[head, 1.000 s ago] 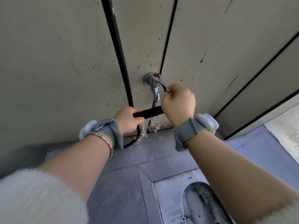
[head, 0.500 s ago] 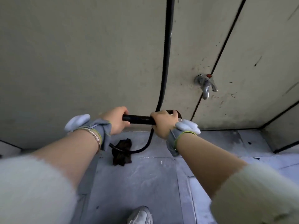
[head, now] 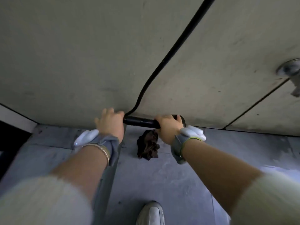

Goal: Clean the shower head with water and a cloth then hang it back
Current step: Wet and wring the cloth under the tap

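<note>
A black shower head [head: 140, 122] lies level in front of me, low against the wall. My right hand [head: 168, 127] is closed around its right end, hiding the spray face. My left hand [head: 110, 123] sits at the handle's left end with fingers spread apart, blurred; I cannot tell whether it touches the handle. The black hose [head: 168, 54] runs from that end up the wall to the upper right. A crumpled dark brown cloth [head: 148, 146] lies on the grey floor just below the shower head, apart from both hands.
A chrome tap [head: 290, 70] sticks out of the beige wall at the far right edge. Grey floor tiles [head: 162, 176] stretch below. My white shoe [head: 151, 213] shows at the bottom. A dark opening [head: 9, 143] is at the left.
My view has swung left, so the tap slid to the right edge. The water stopped earlier. My left hand has opened from its grip on the handle; the cloth is now under the shower head.
</note>
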Motion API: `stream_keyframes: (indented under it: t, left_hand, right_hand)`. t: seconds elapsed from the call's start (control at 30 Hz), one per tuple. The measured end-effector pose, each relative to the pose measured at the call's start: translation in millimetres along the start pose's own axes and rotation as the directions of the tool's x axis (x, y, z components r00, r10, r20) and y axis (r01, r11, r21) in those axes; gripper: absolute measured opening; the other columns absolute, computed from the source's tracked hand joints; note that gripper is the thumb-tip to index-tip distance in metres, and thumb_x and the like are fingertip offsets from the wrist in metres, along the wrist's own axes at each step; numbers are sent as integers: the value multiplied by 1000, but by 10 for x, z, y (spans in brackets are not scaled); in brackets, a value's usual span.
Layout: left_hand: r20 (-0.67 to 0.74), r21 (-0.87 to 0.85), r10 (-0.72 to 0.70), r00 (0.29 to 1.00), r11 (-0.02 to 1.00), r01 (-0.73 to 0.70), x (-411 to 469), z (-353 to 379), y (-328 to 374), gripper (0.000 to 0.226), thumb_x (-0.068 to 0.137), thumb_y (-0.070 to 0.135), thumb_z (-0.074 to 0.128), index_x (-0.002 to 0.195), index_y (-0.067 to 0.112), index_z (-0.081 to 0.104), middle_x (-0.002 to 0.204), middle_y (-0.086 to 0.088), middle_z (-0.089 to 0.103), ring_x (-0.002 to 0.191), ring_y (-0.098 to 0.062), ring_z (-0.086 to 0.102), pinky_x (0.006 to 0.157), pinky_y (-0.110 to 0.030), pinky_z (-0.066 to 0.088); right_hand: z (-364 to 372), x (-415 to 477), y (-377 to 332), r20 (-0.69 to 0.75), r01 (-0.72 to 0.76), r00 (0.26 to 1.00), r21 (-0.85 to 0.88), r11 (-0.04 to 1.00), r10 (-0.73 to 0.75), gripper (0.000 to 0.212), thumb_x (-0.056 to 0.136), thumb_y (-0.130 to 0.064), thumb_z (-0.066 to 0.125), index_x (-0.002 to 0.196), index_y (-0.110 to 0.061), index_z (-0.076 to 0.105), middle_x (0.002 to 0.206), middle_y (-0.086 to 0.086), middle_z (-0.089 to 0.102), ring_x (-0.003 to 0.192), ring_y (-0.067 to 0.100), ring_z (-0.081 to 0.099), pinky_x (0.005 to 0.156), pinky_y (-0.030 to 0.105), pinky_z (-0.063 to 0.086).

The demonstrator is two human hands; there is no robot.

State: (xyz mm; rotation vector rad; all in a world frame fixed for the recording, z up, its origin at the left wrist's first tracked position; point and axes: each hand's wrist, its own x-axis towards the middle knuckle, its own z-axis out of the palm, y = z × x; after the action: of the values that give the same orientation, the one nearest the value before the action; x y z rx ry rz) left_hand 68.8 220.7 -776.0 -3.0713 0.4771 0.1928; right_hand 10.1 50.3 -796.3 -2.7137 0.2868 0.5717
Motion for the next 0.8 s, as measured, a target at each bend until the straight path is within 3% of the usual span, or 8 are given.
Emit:
stream_keyframes:
  t: [0.2,0.33,0.5,0.57,0.67,0.8]
  left_hand:
    - [184,-223,43,982,975,-1,184,744,-47,28,87,1,41,106,6,61,111,-21,60,106,-39,54,85,-43,47]
    - [190,-299,41,981,954,18,366,1119,-9,30,84,0,44,106,5,63,107,-22,65,105,-40,57,84,-41,47]
    - [243,-238,61,968,971,-1,461,1393,106,27,89,5,44,115,3,52,120,-24,54,114,-39,46,92,-41,40]
    - [296,-204,57,953,979,5,478,1476,139,30,91,10,44,120,4,50,127,-24,47,120,-40,39,98,-41,36]
    - [321,-179,-12,947,981,73,444,1527,188,31,92,14,45,121,7,48,131,-25,38,122,-41,34,101,-43,36]
    - [190,-250,-203,960,936,248,385,1538,294,38,87,17,54,120,10,37,130,-22,34,117,-40,35,82,-46,42]
  right_hand:
    - [461,415,163,98,-29,995,-51,998,34,23,83,-15,49,106,-17,53,115,9,57,121,31,41,110,62,10]
    - [712,711,299,166,-50,984,-55,997,58,33,82,-16,52,114,-20,54,120,10,56,124,33,41,109,62,11]
    - [932,892,477,63,-105,991,-135,985,114,46,83,-14,52,129,-18,46,147,16,28,143,32,5,113,57,8]
    - [1000,926,539,51,-137,988,-140,981,146,48,84,-16,53,131,-19,45,150,16,23,144,33,1,113,56,8]
    - [1067,926,580,25,-156,987,-118,981,160,50,82,-14,54,130,-21,46,146,16,27,142,34,7,112,54,14]
    - [1116,911,605,-17,-165,986,-85,983,164,48,83,-13,53,130,-18,43,145,17,27,142,34,6,109,54,19]
